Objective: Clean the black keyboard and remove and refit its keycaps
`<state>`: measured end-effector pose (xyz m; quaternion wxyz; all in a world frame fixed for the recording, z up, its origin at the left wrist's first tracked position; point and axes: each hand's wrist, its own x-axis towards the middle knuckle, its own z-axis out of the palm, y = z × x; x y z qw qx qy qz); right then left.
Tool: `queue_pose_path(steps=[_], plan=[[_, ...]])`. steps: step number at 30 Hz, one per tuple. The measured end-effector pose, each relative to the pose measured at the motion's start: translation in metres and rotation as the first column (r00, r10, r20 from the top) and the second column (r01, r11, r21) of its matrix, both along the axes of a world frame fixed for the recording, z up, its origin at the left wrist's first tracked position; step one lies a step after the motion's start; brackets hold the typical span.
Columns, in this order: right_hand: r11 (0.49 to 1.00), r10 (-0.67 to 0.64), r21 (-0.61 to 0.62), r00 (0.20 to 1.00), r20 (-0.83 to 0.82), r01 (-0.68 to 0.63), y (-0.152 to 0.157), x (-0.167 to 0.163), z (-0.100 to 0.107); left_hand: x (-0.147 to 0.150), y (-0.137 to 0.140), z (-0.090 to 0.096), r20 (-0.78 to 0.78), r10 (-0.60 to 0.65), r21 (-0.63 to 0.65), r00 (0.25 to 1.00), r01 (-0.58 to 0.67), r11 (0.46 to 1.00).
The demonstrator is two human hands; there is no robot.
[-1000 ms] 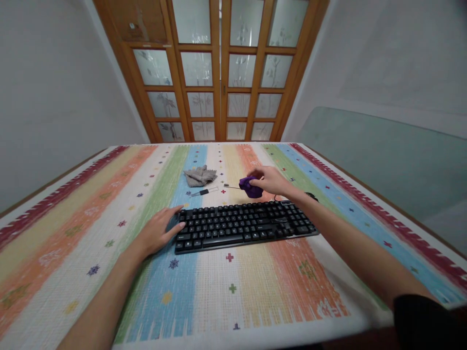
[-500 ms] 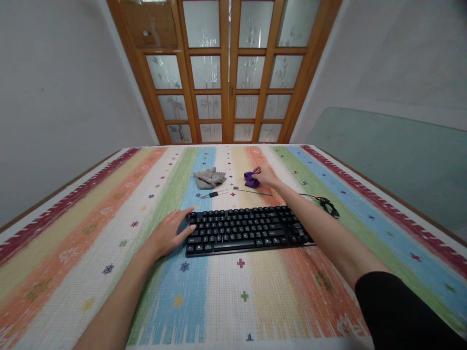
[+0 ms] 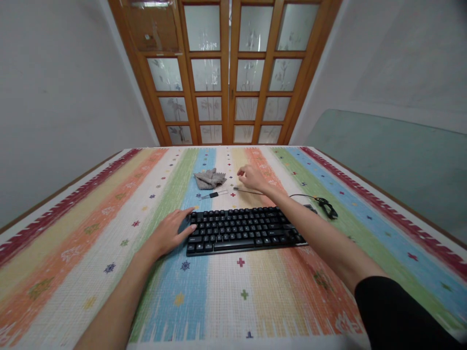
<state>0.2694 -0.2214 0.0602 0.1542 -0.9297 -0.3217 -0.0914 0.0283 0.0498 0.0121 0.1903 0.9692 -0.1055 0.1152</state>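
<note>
My left hand [image 3: 172, 232] rests at the left end of a black keyboard [image 3: 233, 229], thumb and fingers apart, with fingertips touching its edge and keys. My right hand [image 3: 251, 177] is beyond the keyboard with its fingers curled together; whatever is in it, if anything, is hidden. No purple cloth shows in this view. Just below the right hand lies a thin rod-like tool with a small tip [image 3: 236, 188], partly covered by the wrist. A keycap puller with wire loops [image 3: 213, 195] lies left of it, in front of a crumpled grey cloth [image 3: 209, 179].
The keyboard's bundled black cable [image 3: 327, 208] lies on the right, beyond my forearm, which covers part of the keyboard's right end. A striped cloth [image 3: 226, 301] covers the table. Wooden glazed doors [image 3: 229, 97] stand past the far edge, with walls at both sides.
My right hand has moved left and its fingers have curled in. The purple cloth it was touching has gone from sight. My left hand stays in place on the keyboard.
</note>
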Motion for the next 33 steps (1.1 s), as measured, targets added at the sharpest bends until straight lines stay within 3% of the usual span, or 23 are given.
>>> queue_pose_path(steps=[4, 7, 13, 19, 23, 27, 30, 33], plan=[[0.966, 0.251, -0.049, 0.967, -0.03, -0.253, 0.039, -0.028, -0.008, 0.0, 0.0, 0.0, 0.02, 0.001, -0.011, 1.0, 0.0, 1.0], [0.938, 0.337, -0.079, 0.941, -0.026, -0.338, 0.064, -0.042, -0.019, 0.001, 0.0, -0.001, 0.006, 0.008, -0.018, 1.0, -0.008, 1.0], [0.907, 0.365, -0.228, 0.931, 0.002, -0.355, 0.083, -0.049, -0.031, -0.001, -0.002, 0.003, -0.02, -0.001, -0.026, 1.0, 0.0, 1.0], [0.943, 0.305, -0.141, 0.952, -0.009, -0.303, 0.082, -0.052, -0.027, -0.002, -0.005, 0.005, -0.029, 0.012, -0.037, 0.999, -0.013, 0.999], [0.949, 0.305, 0.104, 0.949, -0.077, -0.296, 0.078, -0.057, -0.01, 0.0, -0.006, 0.001, -0.029, 0.037, -0.043, 0.999, -0.038, 0.998], [0.913, 0.317, 0.313, 0.937, -0.146, -0.26, 0.073, -0.071, 0.006, 0.001, -0.007, 0.001, 0.011, 0.061, -0.07, 0.998, -0.06, 0.996], [0.794, 0.422, 0.569, 0.867, -0.266, -0.212, 0.07, -0.085, 0.012, 0.002, -0.007, 0.003, 0.056, 0.088, -0.123, 0.995, -0.081, 0.989], [0.706, 0.518, 0.683, 0.795, -0.316, -0.189, 0.072, -0.099, 0.013, 0.003, -0.008, 0.003, 0.106, 0.112, -0.182, 0.988, -0.091, 0.979]])
